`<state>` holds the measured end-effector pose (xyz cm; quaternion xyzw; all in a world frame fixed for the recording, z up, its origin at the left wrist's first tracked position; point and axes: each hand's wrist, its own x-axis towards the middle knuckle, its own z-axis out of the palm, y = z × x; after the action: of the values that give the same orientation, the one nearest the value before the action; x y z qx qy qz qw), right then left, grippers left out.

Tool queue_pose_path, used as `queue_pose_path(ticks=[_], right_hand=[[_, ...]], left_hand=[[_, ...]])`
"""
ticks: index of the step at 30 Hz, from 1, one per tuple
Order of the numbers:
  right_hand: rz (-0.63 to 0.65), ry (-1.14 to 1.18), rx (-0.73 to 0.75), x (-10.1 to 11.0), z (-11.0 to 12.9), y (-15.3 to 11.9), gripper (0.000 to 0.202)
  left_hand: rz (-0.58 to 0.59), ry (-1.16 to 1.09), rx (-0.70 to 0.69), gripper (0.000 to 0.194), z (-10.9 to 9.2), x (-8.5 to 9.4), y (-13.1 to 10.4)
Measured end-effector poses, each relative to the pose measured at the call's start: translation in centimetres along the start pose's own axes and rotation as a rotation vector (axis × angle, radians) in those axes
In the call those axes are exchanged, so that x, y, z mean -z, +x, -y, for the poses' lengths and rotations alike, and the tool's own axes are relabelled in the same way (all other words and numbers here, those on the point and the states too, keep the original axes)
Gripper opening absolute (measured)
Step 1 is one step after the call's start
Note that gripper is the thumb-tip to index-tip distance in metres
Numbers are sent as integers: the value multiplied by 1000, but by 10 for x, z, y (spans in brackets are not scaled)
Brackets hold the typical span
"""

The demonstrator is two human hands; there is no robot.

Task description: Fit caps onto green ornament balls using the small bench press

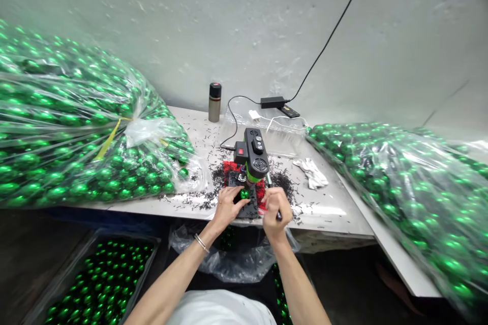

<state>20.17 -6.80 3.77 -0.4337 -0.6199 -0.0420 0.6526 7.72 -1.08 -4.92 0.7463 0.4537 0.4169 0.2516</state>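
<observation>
A small black bench machine [254, 150] with a red switch and a lever stands at the middle of the table. My left hand [229, 206], with a bangle on the wrist, pinches a shiny green ball [244, 194] under the machine's head, over its dark base [247, 209]. To the right of the base, my right hand [277, 212] is closed around the machine's lever [269, 180], its dark end showing below the fist. Red material [261, 192] shows beside the base, and small black bits [284, 183] are scattered around it.
Large clear bags of green balls lie at the left [76, 137] and right [412, 188]. Behind are a flask [214, 104], a power adapter [272, 102] and cables. White gloves [311, 172] lie to the right. Below, a crate [155, 244] holds green balls; plastic sheeting [232, 266] hangs under the table edge.
</observation>
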Motion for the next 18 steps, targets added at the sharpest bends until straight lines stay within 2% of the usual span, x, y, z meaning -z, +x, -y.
queue_pose_path(ticks=[2,4,7,9,11,13,15,18], right_hand=[[12,25,-146,2,13,17,30],[30,38,-215,3,22,27,32],[-5,52,-211,1,23,26,33],[-39,69,-199,-2,19,19,34],[-57,85,-201,-4,16,13,34],[-63,92,-207,-6,15,10,34],[-63,92,-213,-6,16,10,34],[-65,84,-216,-6,18,10,34]], left_hand=[[-34,0,-44,32,-2,3,-11],[-45,17,-133,38,-4,8,-29],[-14,91,-288,65,-4,21,-55],[-29,163,-326,75,1,35,-55],[-97,255,-262,61,9,57,-38],[-164,367,-98,40,21,84,-9],[-100,491,103,30,34,111,21],[-48,515,202,17,51,137,47]])
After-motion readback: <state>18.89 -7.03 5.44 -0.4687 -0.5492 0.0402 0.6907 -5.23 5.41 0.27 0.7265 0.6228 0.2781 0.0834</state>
